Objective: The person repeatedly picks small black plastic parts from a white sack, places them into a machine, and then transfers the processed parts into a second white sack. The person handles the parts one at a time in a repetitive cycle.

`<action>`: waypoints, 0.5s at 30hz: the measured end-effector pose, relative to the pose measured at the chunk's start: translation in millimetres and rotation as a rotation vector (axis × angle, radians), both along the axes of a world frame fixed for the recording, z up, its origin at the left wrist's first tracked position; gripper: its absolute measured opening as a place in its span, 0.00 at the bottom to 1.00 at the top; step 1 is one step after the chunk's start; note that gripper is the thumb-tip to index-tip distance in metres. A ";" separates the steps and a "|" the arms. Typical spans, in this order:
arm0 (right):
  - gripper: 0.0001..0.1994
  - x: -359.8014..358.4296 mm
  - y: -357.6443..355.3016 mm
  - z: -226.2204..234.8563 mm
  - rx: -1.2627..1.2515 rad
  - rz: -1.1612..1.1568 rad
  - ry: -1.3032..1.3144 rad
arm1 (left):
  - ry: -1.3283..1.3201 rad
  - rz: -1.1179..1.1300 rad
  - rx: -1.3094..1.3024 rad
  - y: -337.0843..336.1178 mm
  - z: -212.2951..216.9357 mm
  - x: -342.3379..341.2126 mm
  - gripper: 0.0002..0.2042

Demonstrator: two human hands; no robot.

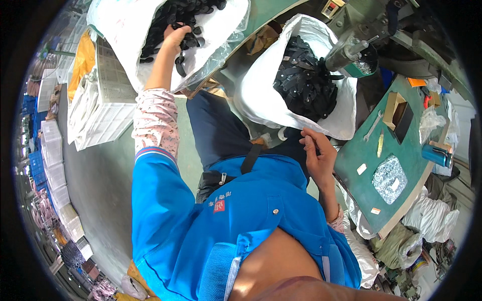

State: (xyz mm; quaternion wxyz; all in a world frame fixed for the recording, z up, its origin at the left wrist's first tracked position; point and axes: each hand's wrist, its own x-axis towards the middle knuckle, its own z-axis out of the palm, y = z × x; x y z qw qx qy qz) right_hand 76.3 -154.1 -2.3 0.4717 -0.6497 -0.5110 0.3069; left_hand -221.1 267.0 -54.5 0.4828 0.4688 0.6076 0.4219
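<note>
My left hand (176, 37) reaches into a white woven sack (120, 35) at the upper left, its fingers closed around black plastic pieces (176, 26). More of these small, elongated pieces lie heaped about the fingers, and one (179, 65) lies apart on the sack's white lining. My right hand (320, 154) hovers by the near rim of a second white sack (256, 95), fingers loosely bent and apart, with nothing seen in it. That sack holds a pile of similar black pieces (304, 80). Whether the right fingertips touch its rim, I cannot tell.
A machine with a metal cylinder (346, 55) stands beyond the second sack. On the green table (351, 155) at right lie a wrench (372, 126), a cardboard box (395, 111), a cutter knife (380, 144) and a wrapped packet (389, 179). White plastic crates (113, 100) stand left.
</note>
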 end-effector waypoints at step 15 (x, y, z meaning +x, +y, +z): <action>0.10 -9.8 8.7 -8.2 0.055 0.066 -0.053 | 0.205 -0.010 0.074 -3.6 16.0 -79.7 0.23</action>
